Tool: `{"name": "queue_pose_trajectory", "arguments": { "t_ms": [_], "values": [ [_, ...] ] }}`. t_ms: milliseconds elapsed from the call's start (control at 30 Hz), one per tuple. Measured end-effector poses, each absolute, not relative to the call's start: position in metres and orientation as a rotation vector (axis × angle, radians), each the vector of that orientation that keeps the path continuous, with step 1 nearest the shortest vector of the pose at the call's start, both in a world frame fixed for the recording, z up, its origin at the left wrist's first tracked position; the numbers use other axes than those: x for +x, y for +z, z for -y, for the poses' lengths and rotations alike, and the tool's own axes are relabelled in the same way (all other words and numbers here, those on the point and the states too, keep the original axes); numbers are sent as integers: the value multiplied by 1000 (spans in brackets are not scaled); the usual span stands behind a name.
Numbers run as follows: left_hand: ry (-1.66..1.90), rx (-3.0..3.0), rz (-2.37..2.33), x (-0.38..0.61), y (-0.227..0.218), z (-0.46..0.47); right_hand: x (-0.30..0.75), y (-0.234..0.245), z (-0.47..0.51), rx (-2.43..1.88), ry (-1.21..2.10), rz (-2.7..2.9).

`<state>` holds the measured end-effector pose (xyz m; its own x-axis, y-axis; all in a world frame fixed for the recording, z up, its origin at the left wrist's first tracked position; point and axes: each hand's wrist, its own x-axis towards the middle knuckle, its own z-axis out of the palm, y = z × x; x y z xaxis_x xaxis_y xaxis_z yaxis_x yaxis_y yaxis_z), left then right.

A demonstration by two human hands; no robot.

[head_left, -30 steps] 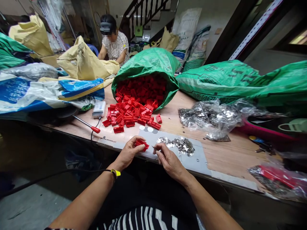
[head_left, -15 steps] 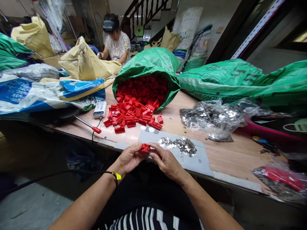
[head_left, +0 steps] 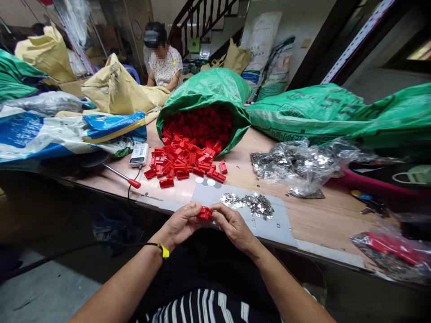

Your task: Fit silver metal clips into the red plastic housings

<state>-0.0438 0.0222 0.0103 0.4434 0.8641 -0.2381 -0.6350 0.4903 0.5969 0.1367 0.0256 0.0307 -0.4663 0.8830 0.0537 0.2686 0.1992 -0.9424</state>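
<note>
Both hands meet at the near table edge around one small red plastic piece [head_left: 204,212]. My left hand [head_left: 182,222] pinches it from the left with fingers curled. My right hand [head_left: 232,225] presses on its right end with fingertips closed. Just beyond lies a small heap of shiny metal bits [head_left: 252,202] on a grey mat [head_left: 279,224]. Further back, a pile of red plastic pieces [head_left: 182,162] spills out of a green sack [head_left: 208,92].
A clear bag of metal parts [head_left: 299,166] lies to the right, with green sacks [head_left: 336,112] behind it. A red-handled screwdriver [head_left: 123,175] and a small device [head_left: 139,154] with a cable lie at left. Another person [head_left: 162,58] works at the far end.
My right hand has moved left from beside the metal heap and closed on the red piece held by my left hand. Both hands sit slightly nearer to me.
</note>
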Motion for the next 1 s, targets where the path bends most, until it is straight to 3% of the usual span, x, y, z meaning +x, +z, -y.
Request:
{"name": "queue_pose_trajectory", "arguments": {
  "t_ms": [200,433,533,700,1000],
  "values": [
    [801,639,-764,-65,16,-20,161,29,-6,-1037,1590,1788],
    [1238,649,-1215,-145,21,3,233,33,31,-1385,1506,1816],
    [1229,702,-1426,-177,12,26,264,23,47,-1514,1581,1696],
    [958,951,-1620,-211,5,57,299,-6,65,-1659,1511,1562],
    [415,1112,-1238,-204,41,87,340,-37,77,-1851,1011,1560]
  ]
}}
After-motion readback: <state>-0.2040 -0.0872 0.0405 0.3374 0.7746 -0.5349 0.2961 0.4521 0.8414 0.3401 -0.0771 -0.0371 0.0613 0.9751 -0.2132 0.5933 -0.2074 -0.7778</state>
